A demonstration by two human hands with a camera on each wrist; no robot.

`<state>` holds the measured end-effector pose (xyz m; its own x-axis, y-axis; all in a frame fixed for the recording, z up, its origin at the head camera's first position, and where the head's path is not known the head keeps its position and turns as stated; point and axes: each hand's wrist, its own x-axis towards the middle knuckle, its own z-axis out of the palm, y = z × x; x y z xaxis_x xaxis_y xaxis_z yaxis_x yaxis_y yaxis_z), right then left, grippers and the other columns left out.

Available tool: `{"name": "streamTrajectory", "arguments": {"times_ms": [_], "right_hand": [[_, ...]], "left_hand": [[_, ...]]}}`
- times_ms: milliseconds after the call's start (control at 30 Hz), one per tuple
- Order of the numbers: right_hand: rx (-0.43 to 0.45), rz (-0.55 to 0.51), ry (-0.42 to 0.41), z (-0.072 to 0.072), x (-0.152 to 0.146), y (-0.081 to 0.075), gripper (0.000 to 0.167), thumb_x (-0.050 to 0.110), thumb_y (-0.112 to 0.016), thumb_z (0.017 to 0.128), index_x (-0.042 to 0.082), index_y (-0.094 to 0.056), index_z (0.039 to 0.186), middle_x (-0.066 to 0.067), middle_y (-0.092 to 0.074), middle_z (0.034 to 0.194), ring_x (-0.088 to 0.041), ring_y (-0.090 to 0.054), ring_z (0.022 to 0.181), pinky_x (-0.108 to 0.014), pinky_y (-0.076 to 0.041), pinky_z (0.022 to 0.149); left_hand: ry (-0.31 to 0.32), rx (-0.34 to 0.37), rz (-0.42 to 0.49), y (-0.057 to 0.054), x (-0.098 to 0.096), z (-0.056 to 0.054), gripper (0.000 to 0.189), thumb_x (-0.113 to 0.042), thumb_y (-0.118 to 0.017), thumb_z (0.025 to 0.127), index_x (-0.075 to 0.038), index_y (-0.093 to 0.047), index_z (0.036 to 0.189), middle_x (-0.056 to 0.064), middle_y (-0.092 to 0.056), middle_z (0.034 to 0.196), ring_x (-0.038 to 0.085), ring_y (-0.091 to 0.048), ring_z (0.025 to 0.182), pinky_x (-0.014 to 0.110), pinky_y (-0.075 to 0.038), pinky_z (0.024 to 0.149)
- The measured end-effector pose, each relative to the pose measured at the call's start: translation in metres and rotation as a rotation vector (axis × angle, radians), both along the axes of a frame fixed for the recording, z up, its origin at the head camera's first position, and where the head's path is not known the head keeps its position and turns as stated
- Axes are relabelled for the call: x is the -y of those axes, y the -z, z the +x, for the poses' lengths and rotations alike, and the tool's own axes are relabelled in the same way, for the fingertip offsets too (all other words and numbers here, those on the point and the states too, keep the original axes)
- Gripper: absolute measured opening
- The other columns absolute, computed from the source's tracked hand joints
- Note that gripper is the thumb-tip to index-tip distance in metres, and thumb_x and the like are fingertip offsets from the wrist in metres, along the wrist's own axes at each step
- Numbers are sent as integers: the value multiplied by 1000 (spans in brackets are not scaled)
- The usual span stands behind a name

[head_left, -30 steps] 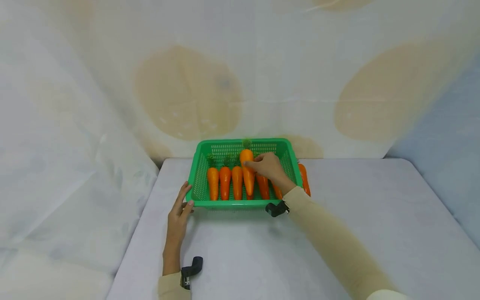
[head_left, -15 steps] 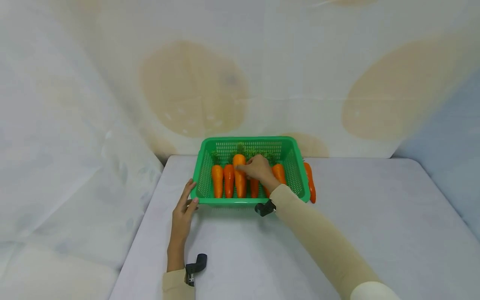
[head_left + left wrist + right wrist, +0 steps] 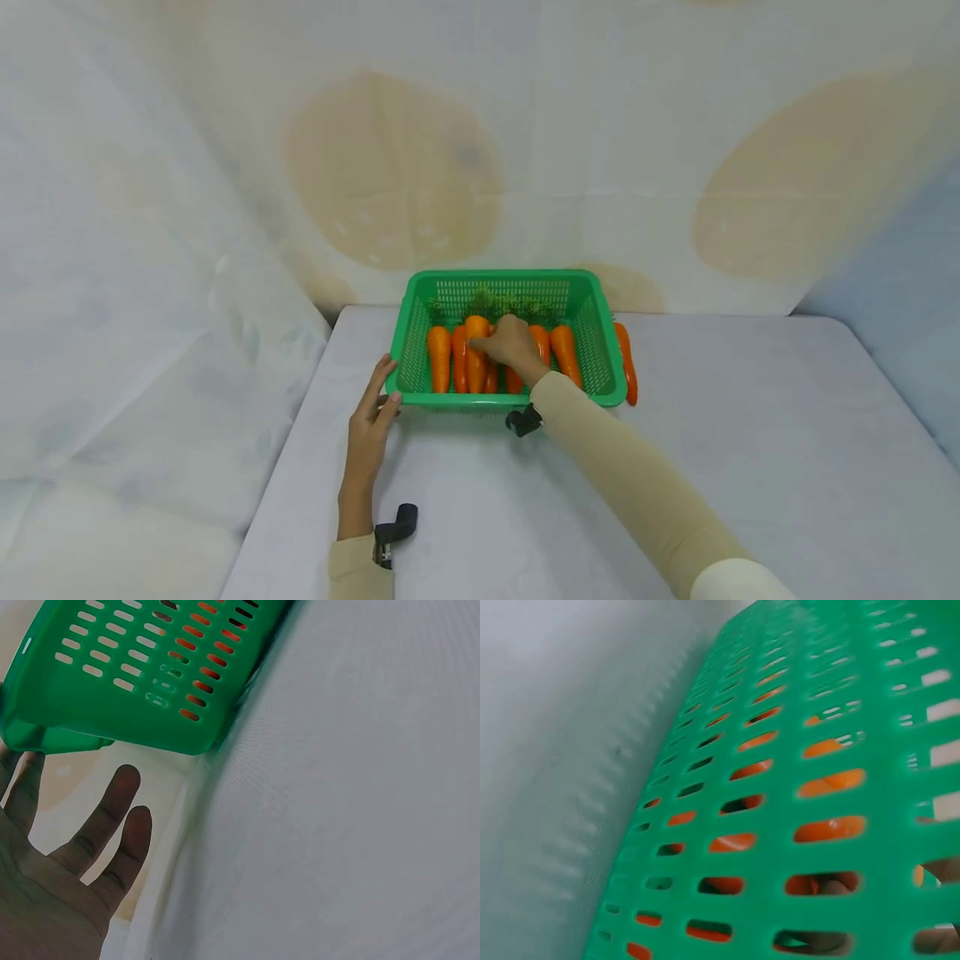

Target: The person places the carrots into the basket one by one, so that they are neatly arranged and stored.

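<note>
A green slotted plastic basket [image 3: 450, 400] stands on the table with several orange carrots inside, their leafy tops toward the back wall. My right hand [image 3: 512, 342] reaches over the front rim and pinches a carrot [image 3: 476, 362] in the left half of the basket, lying over others. In the right wrist view the basket wall [image 3: 772, 847] hides most of that hand; orange shows through the slots. My left hand [image 3: 369, 429] touches the basket's front left corner, its fingers mostly straight. In the left wrist view two fingers [image 3: 120, 847] are spread away from the basket.
A redder carrot [image 3: 627, 364] lies on the table just outside the basket's right side. The white-covered table [image 3: 712, 433] ends at a patterned cloth [image 3: 600, 125] at the back, with more cloth at both sides.
My right hand has moved left and lowered the carrot deeper into the basket among the others. My left hand stays at the corner. The whole head view has shifted slightly.
</note>
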<state>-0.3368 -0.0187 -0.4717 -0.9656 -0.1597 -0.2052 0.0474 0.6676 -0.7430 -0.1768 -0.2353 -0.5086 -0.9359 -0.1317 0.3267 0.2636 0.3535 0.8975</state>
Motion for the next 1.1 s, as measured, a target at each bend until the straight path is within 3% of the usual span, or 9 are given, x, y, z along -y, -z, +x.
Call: {"name": "streamTrajectory", "arguments": {"times_ms": [133,267,333,433,500,567,733,900,1100], "right_hand": [[-13,3,-6,0,0,-1,59,40,-81,84,14,-41,51,1,-34,47,-15,-40,42,-26,-34,43],[1,-21,-29,1,-6,-6,57,41,-78,87,11,-44,52,-1,-34,48,-15,-28,41,-27,-27,42],[-12,-37,-44,3,-11,-11,49,43,-76,89,8,-56,60,-2,-44,54,-16,-35,45,-28,-30,45],[-43,-66,-77,7,-21,-19,40,45,-72,91,6,-69,84,-9,-61,69,-22,-55,59,-30,-43,53],[-57,-87,-102,10,-29,-26,43,46,-70,92,5,-72,105,-14,-71,88,-28,-65,77,-35,-52,64],[-63,-101,-117,13,-37,-32,47,48,-68,93,5,-70,114,-14,-72,97,-30,-67,87,-39,-54,72],[-130,-115,-112,20,-59,-40,45,48,-68,93,8,-70,115,-6,-69,103,-26,-65,90,-40,-54,76],[-224,-151,-95,24,-85,-42,39,42,-69,94,6,-70,111,-9,-70,101,-28,-66,89,-40,-55,74],[-271,-151,-38,29,-121,-46,44,49,-68,93,9,-70,113,-8,-69,106,-25,-63,96,-42,-53,81]], "left_hand": [[13,-14,10,3,2,-2,48,-12,-52,105,-11,-44,152,1,-33,161,23,-61,99,36,-55,83],[12,-22,13,19,9,-8,49,-14,-52,105,-17,-44,153,-4,-32,161,27,-62,101,37,-55,82],[5,-13,12,27,14,-10,49,-16,-52,106,-23,-44,153,-9,-31,161,27,-62,101,36,-55,83],[-3,-2,3,32,20,-10,48,-20,-52,106,-28,-44,153,-13,-31,160,27,-62,101,34,-55,82],[-5,0,0,34,23,-10,48,-21,-52,106,-30,-44,152,-14,-32,160,27,-62,101,31,-54,82],[-7,-3,-4,34,26,-10,48,-21,-52,106,-31,-44,152,-14,-32,160,28,-62,101,30,-55,82],[-18,4,-5,35,30,-8,48,-20,-52,106,-33,-44,152,-16,-31,159,27,-62,102,35,-56,81],[-10,7,6,36,33,-7,49,-20,-51,107,-30,-42,153,-14,-30,160,27,-61,102,38,-55,82],[-24,8,0,37,36,-8,49,-19,-51,106,-31,-43,153,-15,-31,160,28,-60,102,36,-55,81]]}}
